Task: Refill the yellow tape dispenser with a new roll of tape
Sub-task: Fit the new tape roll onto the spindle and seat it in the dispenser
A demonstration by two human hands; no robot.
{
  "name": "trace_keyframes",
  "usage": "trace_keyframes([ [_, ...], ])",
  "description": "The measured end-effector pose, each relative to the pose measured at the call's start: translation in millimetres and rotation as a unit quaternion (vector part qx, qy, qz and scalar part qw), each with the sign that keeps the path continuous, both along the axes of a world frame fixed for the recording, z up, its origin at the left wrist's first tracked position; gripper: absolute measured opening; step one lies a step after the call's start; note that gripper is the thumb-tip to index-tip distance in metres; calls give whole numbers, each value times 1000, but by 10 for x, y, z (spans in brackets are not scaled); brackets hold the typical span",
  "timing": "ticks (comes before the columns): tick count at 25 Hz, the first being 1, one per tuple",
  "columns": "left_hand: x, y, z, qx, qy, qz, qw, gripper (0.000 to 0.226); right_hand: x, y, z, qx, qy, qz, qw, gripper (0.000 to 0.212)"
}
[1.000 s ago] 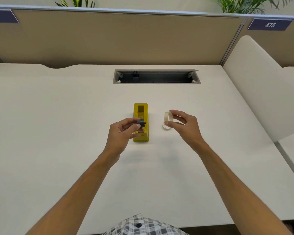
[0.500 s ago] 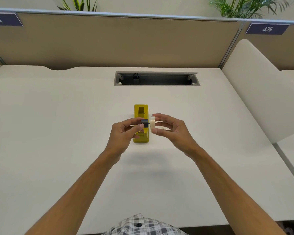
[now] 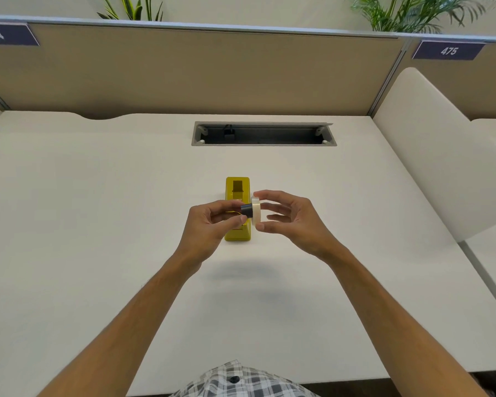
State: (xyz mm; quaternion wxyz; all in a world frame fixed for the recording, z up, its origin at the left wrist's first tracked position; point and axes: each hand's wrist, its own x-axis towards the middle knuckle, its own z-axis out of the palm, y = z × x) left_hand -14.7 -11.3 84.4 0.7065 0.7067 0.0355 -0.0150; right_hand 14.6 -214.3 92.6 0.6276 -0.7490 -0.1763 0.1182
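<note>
Left hand [image 3: 209, 224]: closed around the dark spool core [image 3: 247, 211], pinched between thumb and fingertips, its free end pointing toward the other hand.
Right hand [image 3: 289, 219]: gripping the new roll of tape [image 3: 255, 214] by its rim, thumb below and fingers above, the roll held on edge.
Roll and core: touching, the roll at the core's end; whether the core has entered the hole I cannot tell from here.
Yellow tape dispenser [image 3: 237, 209]: standing on the counter [image 3: 98, 224] just beneath and beyond both hands, partly hidden by them; its cradle looks empty.
Done so far: by the look of it, the core is out of the dispenser and the fresh roll is picked up and lined up with it.
Left to do: seat the roll fully on the core, drop the pair into the cradle below the hands, and draw the tape end forward to the cutter at the dispenser's far end.
</note>
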Motion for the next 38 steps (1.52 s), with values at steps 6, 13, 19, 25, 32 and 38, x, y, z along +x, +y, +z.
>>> trace_keyframes([
  [6, -4, -6, 27, 11, -14, -30, 999, 28, 11, 20, 48, -26, -15, 11, 999, 55],
  [13, -16, 30, 61, 29, -13, -36, 999, 27, -13, 66, 7, -66, -47, 0, 997, 58],
  [19, -16, 14, 62, 26, -13, -24, 999, 27, -76, 177, 62, -63, -90, -112, 988, 49],
  [25, -19, -7, 19, 46, -63, -16, 997, 24, -237, 332, 32, -166, -178, -220, 945, 31],
  [32, -31, -37, -51, 99, -137, -2, 986, 29, -342, 451, 113, -267, -241, -262, 896, 27],
  [38, -25, -47, -97, 146, -202, 8, 969, 32, -348, 508, 139, -271, -201, -255, 906, 21],
])
